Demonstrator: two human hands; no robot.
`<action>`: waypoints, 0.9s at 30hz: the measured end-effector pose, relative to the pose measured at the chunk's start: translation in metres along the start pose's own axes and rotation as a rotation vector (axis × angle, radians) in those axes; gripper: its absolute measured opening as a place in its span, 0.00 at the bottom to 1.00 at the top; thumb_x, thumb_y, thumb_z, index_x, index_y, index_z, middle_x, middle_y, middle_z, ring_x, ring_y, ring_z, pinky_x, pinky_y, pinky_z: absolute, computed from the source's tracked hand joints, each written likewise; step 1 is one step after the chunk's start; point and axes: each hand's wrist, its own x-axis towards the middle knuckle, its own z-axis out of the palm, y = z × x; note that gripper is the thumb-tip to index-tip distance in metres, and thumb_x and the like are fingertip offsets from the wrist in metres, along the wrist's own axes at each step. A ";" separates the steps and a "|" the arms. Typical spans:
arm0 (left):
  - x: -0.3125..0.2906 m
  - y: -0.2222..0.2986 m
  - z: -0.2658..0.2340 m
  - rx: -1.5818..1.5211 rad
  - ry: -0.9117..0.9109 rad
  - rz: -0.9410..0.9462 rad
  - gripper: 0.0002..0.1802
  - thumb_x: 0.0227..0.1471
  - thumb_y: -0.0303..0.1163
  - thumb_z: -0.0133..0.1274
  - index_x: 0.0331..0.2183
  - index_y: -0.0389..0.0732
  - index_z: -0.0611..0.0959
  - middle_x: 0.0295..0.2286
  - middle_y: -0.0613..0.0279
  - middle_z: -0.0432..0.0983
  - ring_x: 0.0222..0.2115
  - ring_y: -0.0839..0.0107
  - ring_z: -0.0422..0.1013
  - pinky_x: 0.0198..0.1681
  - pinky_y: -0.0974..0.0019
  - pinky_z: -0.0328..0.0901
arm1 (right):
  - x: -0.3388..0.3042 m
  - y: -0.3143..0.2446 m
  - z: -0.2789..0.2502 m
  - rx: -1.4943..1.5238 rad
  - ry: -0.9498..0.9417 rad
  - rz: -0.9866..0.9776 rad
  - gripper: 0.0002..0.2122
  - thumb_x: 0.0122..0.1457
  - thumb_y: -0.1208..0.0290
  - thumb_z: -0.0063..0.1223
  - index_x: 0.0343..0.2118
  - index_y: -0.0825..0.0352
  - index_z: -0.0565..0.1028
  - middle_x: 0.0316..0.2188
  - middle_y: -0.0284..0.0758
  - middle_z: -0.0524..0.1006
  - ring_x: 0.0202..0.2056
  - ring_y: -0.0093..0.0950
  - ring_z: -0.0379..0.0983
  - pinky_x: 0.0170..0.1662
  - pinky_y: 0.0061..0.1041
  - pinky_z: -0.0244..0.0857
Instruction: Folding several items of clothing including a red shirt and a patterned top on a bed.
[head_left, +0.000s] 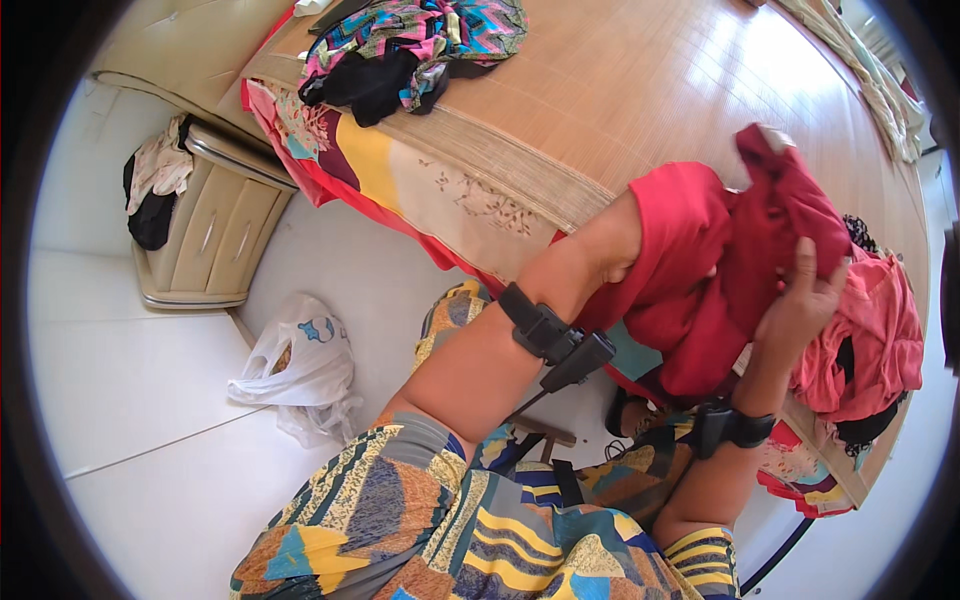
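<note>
A red cloth garment (690, 280) hangs in folds between my arms, in front of the bed's edge. My left hand (618, 262) reaches into it through an opening; the cloth covers its fingers. Against the outside of the garment's right part, my right hand (800, 300) has its fingers closed on the fabric. One end of the garment sticks up above this hand and looks slightly blurred. A pile of coral-pink clothes (870, 340), with black pieces among it, lies on the bed's corner just right of my right hand.
A woven mat (600, 80) covers the bed (480, 205), and patterned and black clothes (410, 55) lie at its far left. A beige bedside cabinet (215, 225) with clothes on top stands left. On the floor sits a white plastic bag (305, 365).
</note>
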 end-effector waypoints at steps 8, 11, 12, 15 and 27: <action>-0.010 0.041 0.003 -0.925 0.194 -0.374 0.26 0.55 0.32 0.58 0.54 0.39 0.73 0.43 0.65 0.76 0.42 0.78 0.72 0.45 0.70 0.70 | -0.038 -0.004 0.019 -0.421 -0.580 -0.524 0.17 0.56 0.75 0.53 0.48 0.77 0.73 0.44 0.52 0.75 0.47 0.49 0.72 0.53 0.39 0.64; -0.009 0.040 0.003 -0.552 0.314 -0.292 0.22 0.55 0.32 0.58 0.51 0.39 0.76 0.42 0.64 0.77 0.41 0.77 0.73 0.44 0.69 0.70 | -0.044 -0.010 0.032 -0.431 -0.663 -0.635 0.15 0.56 0.76 0.53 0.45 0.76 0.74 0.42 0.51 0.75 0.46 0.49 0.71 0.51 0.39 0.64; -0.006 0.041 0.005 -0.754 0.410 -0.415 0.19 0.56 0.31 0.57 0.49 0.39 0.77 0.41 0.64 0.77 0.40 0.77 0.73 0.43 0.69 0.70 | -0.044 -0.007 0.033 -0.466 -0.660 -0.680 0.12 0.55 0.77 0.53 0.43 0.74 0.74 0.41 0.50 0.75 0.43 0.50 0.71 0.48 0.39 0.64; -0.003 0.039 0.006 -1.001 0.536 -0.563 0.13 0.58 0.30 0.54 0.45 0.38 0.80 0.39 0.64 0.78 0.37 0.77 0.74 0.40 0.70 0.71 | -0.050 -0.012 0.037 -0.465 -0.649 -0.704 0.11 0.54 0.78 0.55 0.41 0.73 0.75 0.42 0.49 0.75 0.44 0.48 0.71 0.49 0.39 0.65; -0.002 0.010 -0.022 -1.235 0.859 -0.376 0.18 0.66 0.36 0.40 0.50 0.36 0.74 0.47 0.55 0.75 0.48 0.61 0.73 0.57 0.55 0.67 | -0.044 -0.018 0.029 -0.525 -0.409 -0.705 0.32 0.55 0.65 0.65 0.61 0.68 0.64 0.59 0.43 0.69 0.59 0.38 0.67 0.62 0.35 0.58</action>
